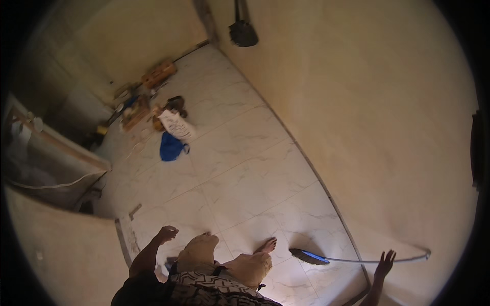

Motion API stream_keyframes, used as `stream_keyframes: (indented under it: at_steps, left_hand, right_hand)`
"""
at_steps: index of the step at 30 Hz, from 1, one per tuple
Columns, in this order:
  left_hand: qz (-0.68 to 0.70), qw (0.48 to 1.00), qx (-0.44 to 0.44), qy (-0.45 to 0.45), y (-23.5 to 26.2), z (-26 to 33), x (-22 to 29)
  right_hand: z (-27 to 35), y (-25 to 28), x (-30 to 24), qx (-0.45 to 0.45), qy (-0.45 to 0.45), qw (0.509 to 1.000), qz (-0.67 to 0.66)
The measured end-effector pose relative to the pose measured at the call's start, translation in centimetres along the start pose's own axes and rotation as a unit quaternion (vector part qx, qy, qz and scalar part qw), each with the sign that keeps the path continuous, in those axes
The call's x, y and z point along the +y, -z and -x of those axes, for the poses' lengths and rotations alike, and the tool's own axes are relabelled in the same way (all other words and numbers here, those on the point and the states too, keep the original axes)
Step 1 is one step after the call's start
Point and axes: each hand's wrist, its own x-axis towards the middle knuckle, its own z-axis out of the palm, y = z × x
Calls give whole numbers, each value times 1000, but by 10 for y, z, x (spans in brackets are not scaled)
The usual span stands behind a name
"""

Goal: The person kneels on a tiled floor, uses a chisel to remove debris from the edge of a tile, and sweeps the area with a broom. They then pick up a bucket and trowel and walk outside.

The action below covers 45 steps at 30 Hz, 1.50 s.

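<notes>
Now, on the left, the person's left hand [167,234] hangs above the pale, marbled tile floor [235,199], its fingers loosely half-curled, well apart from the broom. To its right, beyond a bare foot [266,246], the broom [316,257], with a blue head, dark bristles and a long, thin grey handle, has its head down on the tiles. Farther right, the right hand [386,262] has spread fingers, the handle passing at it, though I cannot tell whether they touch.
</notes>
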Motion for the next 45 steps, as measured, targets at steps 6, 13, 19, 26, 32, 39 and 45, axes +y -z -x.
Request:
stream_keyframes:
  at_steps: [6,13,19,26,32,39,45]
  left_hand:
    - [44,989,130,50,-15,40,-76]
    - [235,963,105,82,-99,92,-138]
    - [353,910,116,185,-153,115,-215]
    - [554,799,53,228,-130,77,-287]
    - [601,763,216,100,-66,54,-343]
    - [574,696,430,-17,27,51,-418]
    - [611,603,496,130,19,89,-408]
  right_hand:
    - [-31,67,25,-169,65,464,867]
    - [41,-79,-7,-328,120,544,763]
    - [1,-207,-67,-301,410,330,795]
    - [-20,-473,-249,-454,283,422,732]
    - [169,-757,-350,-403,309,442,740]
    - [305,-978,-339,-663,105,544,503]
    - [472,-1182,-295,-710,399,452,364]
